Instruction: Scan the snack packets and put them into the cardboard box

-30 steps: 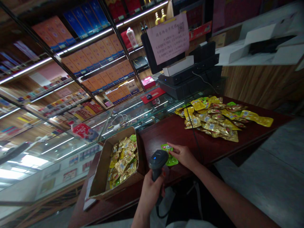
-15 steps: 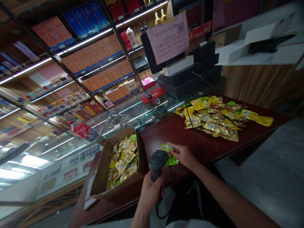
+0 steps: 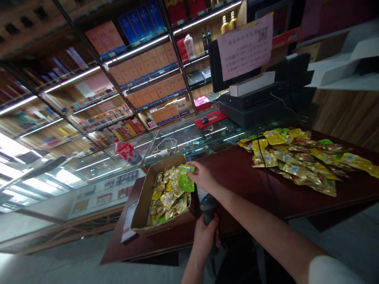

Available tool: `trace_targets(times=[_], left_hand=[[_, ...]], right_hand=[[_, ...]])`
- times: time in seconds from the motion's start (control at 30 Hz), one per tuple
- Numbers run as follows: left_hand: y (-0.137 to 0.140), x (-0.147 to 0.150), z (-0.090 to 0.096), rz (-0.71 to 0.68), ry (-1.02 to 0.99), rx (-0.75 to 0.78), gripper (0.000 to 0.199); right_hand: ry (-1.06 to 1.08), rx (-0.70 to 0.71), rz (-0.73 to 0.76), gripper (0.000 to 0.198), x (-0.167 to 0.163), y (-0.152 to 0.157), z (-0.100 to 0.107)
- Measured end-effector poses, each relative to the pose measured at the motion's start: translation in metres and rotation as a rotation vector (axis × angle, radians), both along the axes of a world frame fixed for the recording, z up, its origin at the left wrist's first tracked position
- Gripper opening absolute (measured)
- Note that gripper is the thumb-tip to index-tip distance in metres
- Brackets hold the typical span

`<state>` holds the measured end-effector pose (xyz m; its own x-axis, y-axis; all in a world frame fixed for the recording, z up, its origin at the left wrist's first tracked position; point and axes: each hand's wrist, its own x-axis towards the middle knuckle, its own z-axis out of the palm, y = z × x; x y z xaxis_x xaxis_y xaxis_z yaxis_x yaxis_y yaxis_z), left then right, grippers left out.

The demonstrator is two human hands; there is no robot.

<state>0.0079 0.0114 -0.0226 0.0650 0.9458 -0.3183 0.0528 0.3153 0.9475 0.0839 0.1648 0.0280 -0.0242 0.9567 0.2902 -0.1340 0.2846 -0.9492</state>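
Green packet (image 3: 186, 183) over a cardboard box (image 3: 144, 204)

The right hand (image 3: 201, 176) pinches it above gold packets (image 3: 168, 198) at the box's right side; the left hand (image 3: 206, 230) grips a scanner (image 3: 209, 204) near the box. A packet pile (image 3: 296, 159) lies farther right.

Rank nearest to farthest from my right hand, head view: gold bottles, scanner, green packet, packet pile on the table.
1. Green packet: held by your right hand, over the box.
2. Scanner: just below, in your left hand.
3. Packet pile: on the table, rightward.
4. Gold bottles: far back, near the view's top.
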Motion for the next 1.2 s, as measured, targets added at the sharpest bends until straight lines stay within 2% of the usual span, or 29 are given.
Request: trace_targets(times=[0.1,0.17,0.23,0.3,0.37,0.43,0.53,0.6,0.67,0.8,0.9,1.0,1.1,1.13,1.2], left_hand=[[0.001,-0.002,-0.001,0.007,-0.001,0.003,0.037],[0.001,-0.003,-0.003,0.008,-0.008,0.005,0.038],[0.001,-0.004,-0.004,-0.001,-0.019,0.004,0.04],[0.001,-0.004,-0.005,-0.017,-0.031,0.0,0.041],[0.001,-0.004,-0.005,-0.033,-0.038,0.003,0.043],[0.001,-0.004,-0.005,-0.035,-0.034,0.012,0.045],[0.0,-0.004,-0.004,-0.03,-0.024,0.015,0.046],[0.0,-0.003,-0.004,-0.026,-0.02,0.012,0.045],[0.001,-0.003,-0.003,-0.019,-0.015,0.009,0.043],[0.001,-0.001,-0.002,-0.011,-0.019,0.024,0.039],[-0.001,-0.001,-0.001,-0.007,-0.03,0.027,0.04],[-0.003,-0.002,-0.001,-0.002,-0.027,0.016,0.041],[-0.006,-0.002,0.0,0.001,-0.001,0.018,0.042],[-0.007,-0.002,0.001,-0.002,0.0,0.026,0.042],[-0.008,0.0,0.007,-0.013,-0.005,0.045,0.043]], right_hand=[[-0.204,0.064,0.03,0.041,-0.042,0.015,0.01],[-0.354,0.164,-0.018,0.035,-0.037,0.019,0.007],[-0.513,0.242,-0.133,0.033,-0.004,0.02,-0.002],[-0.715,0.224,-0.326,0.038,0.046,0.019,-0.015],[-0.969,0.101,-0.605,0.05,0.1,0.017,-0.031],[-1.165,-0.031,-0.807,0.067,0.147,0.012,-0.048],[-1.355,-0.16,-0.89,0.074,0.181,-0.003,-0.071],[-1.43,-0.173,-0.852,0.07,0.174,-0.021,-0.08],[-1.447,-0.127,-0.782,0.065,0.151,-0.041,-0.082],[-1.312,0.084,-0.591,0.05,0.101,-0.073,-0.076],[-1.21,0.207,-0.476,0.042,0.094,-0.081,-0.073],[-1.186,0.17,-0.579,0.035,0.107,-0.082,-0.076],[-1.226,0.039,-0.764,0.058,0.117,-0.086,-0.082],[-1.233,0.003,-0.786,0.066,0.118,-0.088,-0.084],[-1.211,-0.031,-0.78,0.071,0.118,-0.092,-0.085]])
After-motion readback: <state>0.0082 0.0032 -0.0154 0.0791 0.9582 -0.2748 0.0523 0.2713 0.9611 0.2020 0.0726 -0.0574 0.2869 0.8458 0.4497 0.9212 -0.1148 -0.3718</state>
